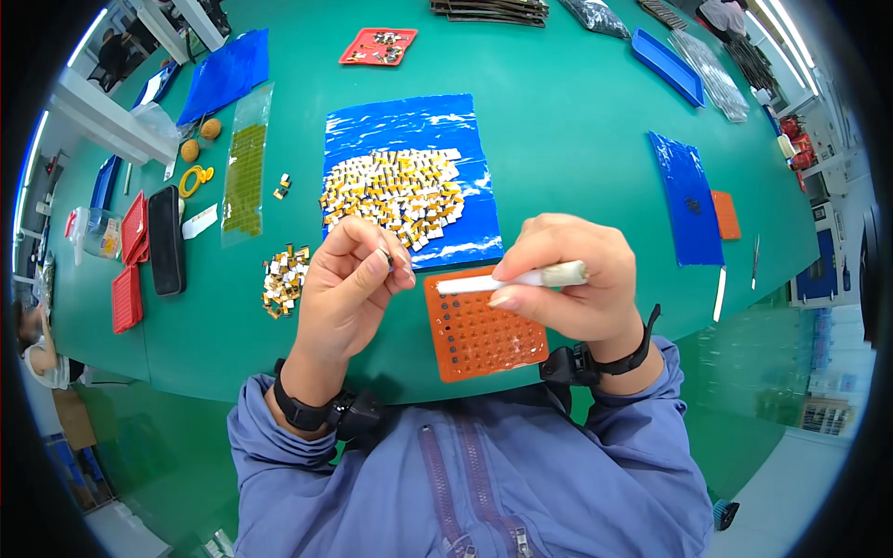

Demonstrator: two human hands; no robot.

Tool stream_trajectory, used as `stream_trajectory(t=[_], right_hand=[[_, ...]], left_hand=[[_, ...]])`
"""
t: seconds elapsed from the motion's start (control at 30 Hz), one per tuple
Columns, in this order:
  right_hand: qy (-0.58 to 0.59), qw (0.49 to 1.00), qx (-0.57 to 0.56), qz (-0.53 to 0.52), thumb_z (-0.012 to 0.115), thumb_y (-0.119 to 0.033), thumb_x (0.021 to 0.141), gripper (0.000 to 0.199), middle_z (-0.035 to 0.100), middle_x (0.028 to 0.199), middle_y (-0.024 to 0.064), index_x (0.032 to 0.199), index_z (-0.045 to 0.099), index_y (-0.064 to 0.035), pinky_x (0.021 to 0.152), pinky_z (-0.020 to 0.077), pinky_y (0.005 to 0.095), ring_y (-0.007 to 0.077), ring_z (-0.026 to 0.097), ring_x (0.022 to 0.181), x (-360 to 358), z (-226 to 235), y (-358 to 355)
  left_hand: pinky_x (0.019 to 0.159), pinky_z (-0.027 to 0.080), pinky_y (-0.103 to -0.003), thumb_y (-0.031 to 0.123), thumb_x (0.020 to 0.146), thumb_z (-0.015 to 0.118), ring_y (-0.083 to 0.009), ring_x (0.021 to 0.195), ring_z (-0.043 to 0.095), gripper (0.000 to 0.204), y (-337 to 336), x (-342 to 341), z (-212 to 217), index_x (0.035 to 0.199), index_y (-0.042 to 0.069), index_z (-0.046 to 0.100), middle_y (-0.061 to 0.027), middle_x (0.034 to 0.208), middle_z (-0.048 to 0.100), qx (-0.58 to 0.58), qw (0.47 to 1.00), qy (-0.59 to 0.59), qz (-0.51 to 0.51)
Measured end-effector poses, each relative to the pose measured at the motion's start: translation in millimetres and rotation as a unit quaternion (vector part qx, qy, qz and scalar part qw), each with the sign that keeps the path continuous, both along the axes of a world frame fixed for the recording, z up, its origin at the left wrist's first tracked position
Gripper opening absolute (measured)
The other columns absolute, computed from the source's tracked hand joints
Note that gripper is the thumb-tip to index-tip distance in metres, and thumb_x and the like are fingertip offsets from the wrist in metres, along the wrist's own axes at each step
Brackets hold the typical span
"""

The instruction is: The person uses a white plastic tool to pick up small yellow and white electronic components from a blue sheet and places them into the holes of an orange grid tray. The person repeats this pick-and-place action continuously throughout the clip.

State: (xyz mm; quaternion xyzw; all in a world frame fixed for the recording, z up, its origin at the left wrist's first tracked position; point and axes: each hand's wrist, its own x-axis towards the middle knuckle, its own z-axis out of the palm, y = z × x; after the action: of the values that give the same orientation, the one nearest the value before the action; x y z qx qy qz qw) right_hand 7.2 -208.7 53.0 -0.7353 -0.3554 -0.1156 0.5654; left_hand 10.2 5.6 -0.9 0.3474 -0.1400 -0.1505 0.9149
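Note:
My left hand (352,284) pinches a small dark part (388,256) between thumb and fingertips; its exact kind is too small to tell. In my right hand (579,274) is a white pen-shaped stick (470,285) with a pale wrapped end, its tip pointing left. Beneath the stick lies an orange grid tray (493,339), with small dark round pieces along its left columns. Just beyond the hands, a blue sheet-covered board (400,119) carries a heap of small white, gold and black components (395,191). A smaller pile of similar components (285,281) sits left of my left hand.
Farther off stands a red tray (378,46) of small parts. On the left are a black case (167,240), yellow scissors (193,179) and a sheet of green pieces (245,172). To the right lie another blue sheet (686,200), an orange block (726,215) and tweezers (755,262).

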Motion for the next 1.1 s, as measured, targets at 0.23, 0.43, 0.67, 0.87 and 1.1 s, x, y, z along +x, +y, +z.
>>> stream_trajectory(t=[0.23,0.43,0.67,0.87,1.1], right_hand=[[-0.064,0.997,-0.048,-0.007,0.071,-0.013,0.069,0.023,0.057,0.067,0.0059,0.069,0.050,-0.0048,0.048,0.0429,0.0269,0.0190,0.054,0.055,1.4,-5.9,12.2],[-0.075,0.997,-0.024,0.003,0.070,-0.008,0.069,0.018,0.056,0.065,0.0047,0.072,0.054,-0.0025,0.043,0.0365,0.0268,0.0159,0.050,0.049,1.9,-11.4,19.7],[-0.063,0.995,-0.073,-0.004,0.073,-0.014,0.067,0.023,0.057,0.067,0.0058,0.069,0.052,-0.0041,0.048,0.0432,0.0253,0.0175,0.056,0.056,0.3,-3.1,12.8],[0.044,0.989,0.134,-0.040,0.065,-0.007,0.075,0.012,0.056,0.066,0.0040,0.072,0.055,-0.0018,0.048,0.0408,0.0212,0.0100,0.052,0.053,5.1,-9.9,4.0],[0.175,0.937,0.288,-0.094,0.054,-0.013,0.086,0.016,0.051,0.060,0.0007,0.076,0.056,-0.0010,0.045,0.0332,0.0165,0.0044,0.044,0.049,19.3,-29.0,-12.6]], left_hand=[[0.069,0.047,-0.025,0.005,0.086,0.051,-0.0136,0.075,0.054,0.005,0.4,0.6,-0.3,0.085,0.005,0.046,-0.0073,0.083,0.053,-0.005,1.000,0.000,-0.011],[0.068,0.047,-0.025,0.006,0.086,0.051,-0.0136,0.075,0.054,0.005,0.3,1.1,0.2,0.085,0.005,0.046,-0.0071,0.083,0.054,-0.006,1.000,0.001,-0.014],[0.070,0.047,-0.025,0.006,0.086,0.051,-0.0139,0.077,0.054,0.005,2.3,2.5,-3.0,0.085,0.005,0.046,-0.0068,0.083,0.054,-0.016,1.000,0.003,-0.026],[0.070,0.046,-0.024,0.006,0.085,0.052,-0.0119,0.076,0.054,0.004,4.8,3.2,-2.9,0.086,0.005,0.048,-0.0057,0.083,0.055,0.023,1.000,0.009,-0.011],[0.066,0.041,-0.021,0.003,0.082,0.056,-0.0087,0.072,0.052,0.005,26.0,17.7,9.8,0.084,0.002,0.051,-0.0044,0.079,0.056,0.331,0.934,-0.087,0.103]])
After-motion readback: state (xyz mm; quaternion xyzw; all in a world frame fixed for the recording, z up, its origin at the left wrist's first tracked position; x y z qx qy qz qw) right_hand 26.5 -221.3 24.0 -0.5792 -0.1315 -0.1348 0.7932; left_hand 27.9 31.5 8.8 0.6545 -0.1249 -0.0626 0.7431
